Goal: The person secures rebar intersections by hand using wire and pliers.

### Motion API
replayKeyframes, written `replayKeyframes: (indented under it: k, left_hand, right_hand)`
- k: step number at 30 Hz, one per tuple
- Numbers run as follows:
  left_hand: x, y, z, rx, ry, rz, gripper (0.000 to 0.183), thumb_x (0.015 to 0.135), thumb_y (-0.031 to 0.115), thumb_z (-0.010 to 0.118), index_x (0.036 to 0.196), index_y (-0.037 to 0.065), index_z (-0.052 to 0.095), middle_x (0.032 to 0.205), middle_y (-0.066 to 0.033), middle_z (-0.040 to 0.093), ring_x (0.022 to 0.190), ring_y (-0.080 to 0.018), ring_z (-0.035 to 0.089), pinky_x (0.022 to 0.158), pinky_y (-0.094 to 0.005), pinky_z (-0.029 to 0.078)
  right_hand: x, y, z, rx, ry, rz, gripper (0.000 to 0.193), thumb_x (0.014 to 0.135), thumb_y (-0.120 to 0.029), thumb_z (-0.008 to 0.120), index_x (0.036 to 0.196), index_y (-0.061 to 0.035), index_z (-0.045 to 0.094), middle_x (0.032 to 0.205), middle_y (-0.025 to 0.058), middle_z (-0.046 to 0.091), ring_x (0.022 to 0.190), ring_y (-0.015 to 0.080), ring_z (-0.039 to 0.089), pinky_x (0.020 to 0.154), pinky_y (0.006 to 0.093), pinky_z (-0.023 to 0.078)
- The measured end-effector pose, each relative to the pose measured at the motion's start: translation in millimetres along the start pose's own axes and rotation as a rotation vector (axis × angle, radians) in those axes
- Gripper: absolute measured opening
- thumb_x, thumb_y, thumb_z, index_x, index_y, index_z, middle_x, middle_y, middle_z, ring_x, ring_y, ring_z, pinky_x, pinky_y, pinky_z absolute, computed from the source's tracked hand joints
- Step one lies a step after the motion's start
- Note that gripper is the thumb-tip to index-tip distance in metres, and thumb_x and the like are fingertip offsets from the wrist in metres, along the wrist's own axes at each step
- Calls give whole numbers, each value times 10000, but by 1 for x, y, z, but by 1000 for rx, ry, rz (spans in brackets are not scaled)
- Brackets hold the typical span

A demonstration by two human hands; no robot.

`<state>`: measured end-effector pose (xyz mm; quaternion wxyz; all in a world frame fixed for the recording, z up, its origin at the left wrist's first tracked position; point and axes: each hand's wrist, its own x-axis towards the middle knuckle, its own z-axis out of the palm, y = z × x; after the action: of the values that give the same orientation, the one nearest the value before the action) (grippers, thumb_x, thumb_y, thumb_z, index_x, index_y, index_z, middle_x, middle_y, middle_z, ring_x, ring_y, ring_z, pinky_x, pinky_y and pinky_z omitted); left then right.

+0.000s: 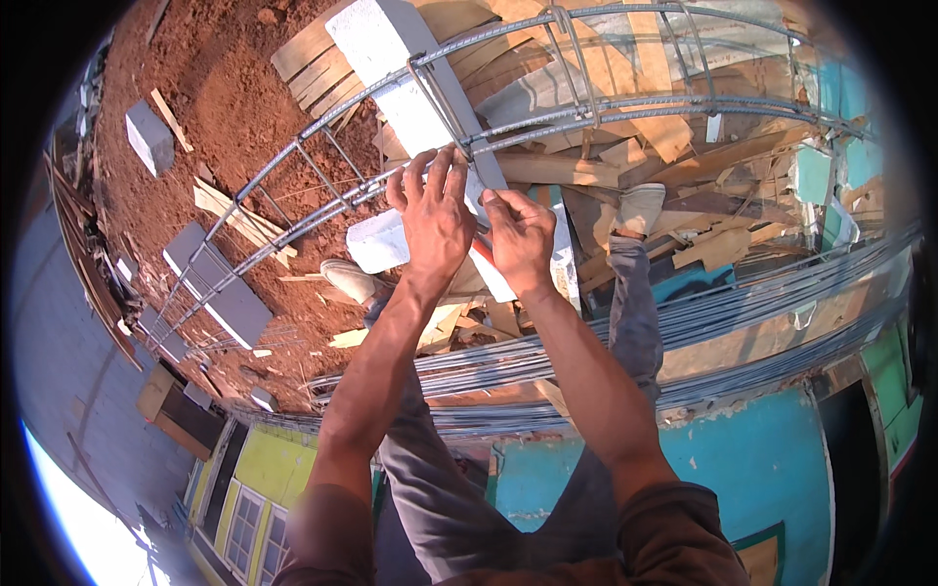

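Observation:
A long rebar cage (pixel 337 200) of ribbed steel bars and bent stirrups (pixel 438 98) crosses in front of me. My left hand (pixel 437 217) curls its fingers over the near bars, close to where a stirrup meets them. Just to its right, my right hand (pixel 520 239) is closed with thumb and fingers together, around a tool with a red handle (pixel 483 250). Most of that tool is hidden by the hand, so its kind does not show. Beneath the cage lies a long pale block (pixel 391 103), reaching away from me.
Smaller pale blocks (pixel 149 139) and a large grey one (pixel 217 283) lie on red soil (pixel 220 93) at left. Scrap wood (pixel 718 249) covers the ground at right. Bundled steel rods (pixel 752 317) run behind my feet, before a turquoise wall (pixel 723 459).

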<state>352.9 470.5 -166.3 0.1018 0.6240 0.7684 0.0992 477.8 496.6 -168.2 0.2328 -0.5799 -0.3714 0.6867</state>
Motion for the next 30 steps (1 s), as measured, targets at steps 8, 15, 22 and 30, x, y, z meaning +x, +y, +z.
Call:
replayKeyframes:
  k: [8,15,22,30]
  left_hand:
    - [16,-1,-22,-1328,-229,-1294,374,1048,257,596,1158,-95,659,1183,-206,691,928,-172,629,798,-328,507]
    - [25,10,-3,-1704,-206,-1454,358,1042,285,612,1222,-25,613,1214,-189,678,1121,-248,608,902,-438,493]
    - [20,7,6,-1516,-201,-1198,255,1016,205,661,1073,-43,688,949,-115,729,831,-173,650,720,-322,536]
    - [14,16,15,-1492,-82,-1150,222,1004,164,675,946,-46,716,826,-73,703,667,-104,576,573,-266,476]
  right_hand:
    - [-3,6,-11,72,-18,155,227,1016,-191,664,1006,24,733,807,-3,662,726,49,573,592,237,513]
    - [-1,6,-10,46,-48,86,223,1014,-180,667,1024,34,732,816,1,674,710,45,572,596,239,498]
    - [-5,18,-2,-96,-30,-20,195,1022,-140,634,1041,32,724,751,5,656,657,43,531,558,241,437]
    - [-11,20,12,-198,25,-166,165,1013,-72,584,1054,21,712,706,44,633,609,69,534,542,276,428]
